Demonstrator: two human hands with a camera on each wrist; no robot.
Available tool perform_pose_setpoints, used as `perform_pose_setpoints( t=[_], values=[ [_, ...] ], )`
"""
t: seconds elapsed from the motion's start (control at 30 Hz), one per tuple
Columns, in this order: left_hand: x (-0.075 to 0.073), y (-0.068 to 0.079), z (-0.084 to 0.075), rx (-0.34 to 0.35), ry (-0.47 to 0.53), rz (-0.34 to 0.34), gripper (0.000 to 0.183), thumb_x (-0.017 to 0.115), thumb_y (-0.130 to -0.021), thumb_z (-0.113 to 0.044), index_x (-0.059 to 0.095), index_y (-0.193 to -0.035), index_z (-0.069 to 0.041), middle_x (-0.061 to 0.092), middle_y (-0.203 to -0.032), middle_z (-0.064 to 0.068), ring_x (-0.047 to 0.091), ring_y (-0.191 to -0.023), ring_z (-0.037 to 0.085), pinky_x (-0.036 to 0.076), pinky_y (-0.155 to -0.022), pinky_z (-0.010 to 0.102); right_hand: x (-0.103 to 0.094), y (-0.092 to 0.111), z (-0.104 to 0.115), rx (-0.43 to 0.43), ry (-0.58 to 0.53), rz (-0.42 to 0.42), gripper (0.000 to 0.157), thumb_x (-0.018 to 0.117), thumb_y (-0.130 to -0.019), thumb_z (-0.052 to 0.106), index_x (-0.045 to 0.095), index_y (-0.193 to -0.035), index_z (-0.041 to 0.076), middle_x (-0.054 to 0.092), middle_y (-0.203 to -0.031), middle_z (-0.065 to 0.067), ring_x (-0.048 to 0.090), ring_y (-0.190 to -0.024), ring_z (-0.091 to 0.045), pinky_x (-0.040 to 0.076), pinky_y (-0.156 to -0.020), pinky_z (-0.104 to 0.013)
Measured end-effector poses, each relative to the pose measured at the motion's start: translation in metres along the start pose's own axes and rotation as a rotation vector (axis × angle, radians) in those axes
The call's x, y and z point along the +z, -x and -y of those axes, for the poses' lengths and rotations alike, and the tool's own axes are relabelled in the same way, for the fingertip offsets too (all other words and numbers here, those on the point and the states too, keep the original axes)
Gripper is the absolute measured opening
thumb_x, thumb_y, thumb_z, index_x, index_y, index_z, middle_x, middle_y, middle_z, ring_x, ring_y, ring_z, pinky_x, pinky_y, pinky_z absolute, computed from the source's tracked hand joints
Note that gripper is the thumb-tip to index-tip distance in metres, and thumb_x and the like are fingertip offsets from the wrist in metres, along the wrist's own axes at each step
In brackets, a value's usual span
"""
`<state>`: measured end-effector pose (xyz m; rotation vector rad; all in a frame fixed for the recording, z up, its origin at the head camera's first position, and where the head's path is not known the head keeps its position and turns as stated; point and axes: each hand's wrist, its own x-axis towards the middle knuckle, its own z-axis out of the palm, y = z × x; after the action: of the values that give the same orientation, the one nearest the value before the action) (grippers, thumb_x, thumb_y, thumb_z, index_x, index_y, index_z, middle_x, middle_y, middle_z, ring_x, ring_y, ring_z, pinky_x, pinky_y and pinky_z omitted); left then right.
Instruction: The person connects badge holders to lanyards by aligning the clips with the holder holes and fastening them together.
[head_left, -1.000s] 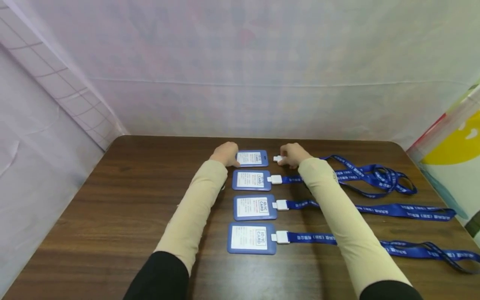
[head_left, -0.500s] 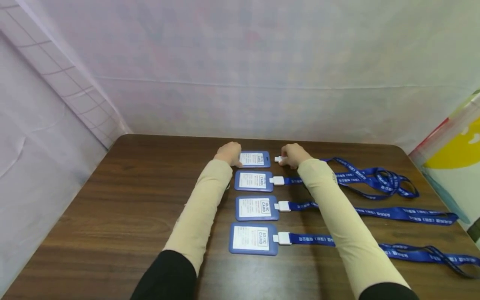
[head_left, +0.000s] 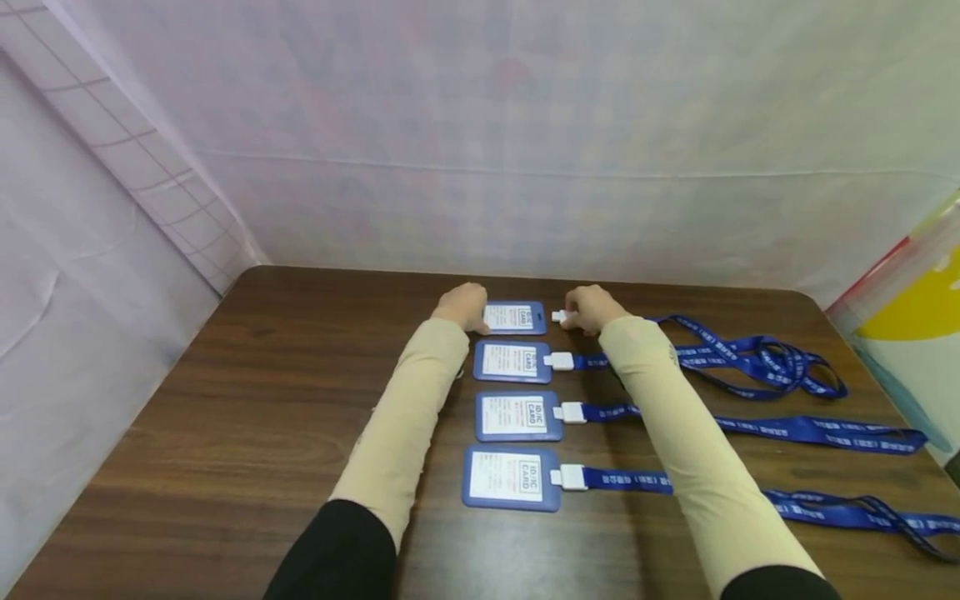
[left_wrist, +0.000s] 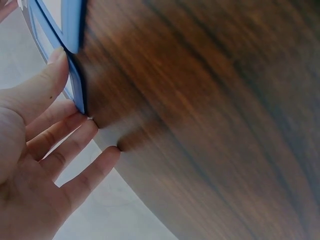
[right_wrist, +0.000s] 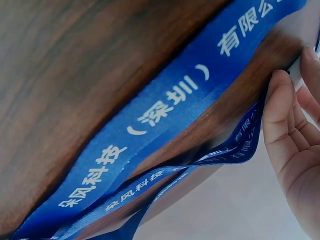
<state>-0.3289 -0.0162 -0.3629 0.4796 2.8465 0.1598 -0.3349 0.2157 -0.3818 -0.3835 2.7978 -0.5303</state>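
Note:
In the head view, my left hand holds the left end of the farthest blue badge holder, which has a white ID card in it. The left wrist view shows the thumb on this holder's near edge and fingertips at its end and on the table. My right hand pinches the white clip of a blue lanyard. A small gap separates clip and holder. In the right wrist view, the lanyard strap with white lettering crosses in front; the right-hand fingers partly hide the clip.
Nearer on the brown table lie three more badge holders in a column, the middle one among them, each joined to a clip and lanyard. Straps stretch right, under my right forearm. A white curtain hangs behind the table.
The gap between the far badge holder and the white clip has narrowed slightly. Both hands keep their hold. The head view has shifted a little.

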Motion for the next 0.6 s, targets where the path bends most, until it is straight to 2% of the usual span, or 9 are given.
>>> perform_pose_setpoints(
  t=[0.2,0.6],
  values=[
    [0.0007,-0.0013,-0.001,-0.003,0.004,0.003,0.033,0.076,-0.074,-0.029,0.06,-0.091,-0.006,0.057,-0.095,0.006,0.055,-0.087,0.02,0.049,-0.075,0.034,-0.0008,0.001,0.0002,-0.002,-0.003,-0.012,0.026,0.071,-0.079,0.016,0.059,-0.093,-0.002,0.059,-0.087,-0.019,0.057,-0.054,-0.019,0.048,-0.048,-0.026],
    [0.0027,-0.0031,0.0002,-0.003,0.01,0.003,0.034,0.075,-0.074,-0.03,0.061,-0.092,-0.005,0.056,-0.094,0.005,0.054,-0.084,0.019,0.049,-0.073,0.034,0.0011,-0.004,-0.003,-0.044,0.009,-0.016,0.029,0.071,-0.079,0.017,0.061,-0.097,-0.003,0.061,-0.094,-0.019,0.059,-0.058,-0.018,0.05,-0.053,-0.026]
  ],
)
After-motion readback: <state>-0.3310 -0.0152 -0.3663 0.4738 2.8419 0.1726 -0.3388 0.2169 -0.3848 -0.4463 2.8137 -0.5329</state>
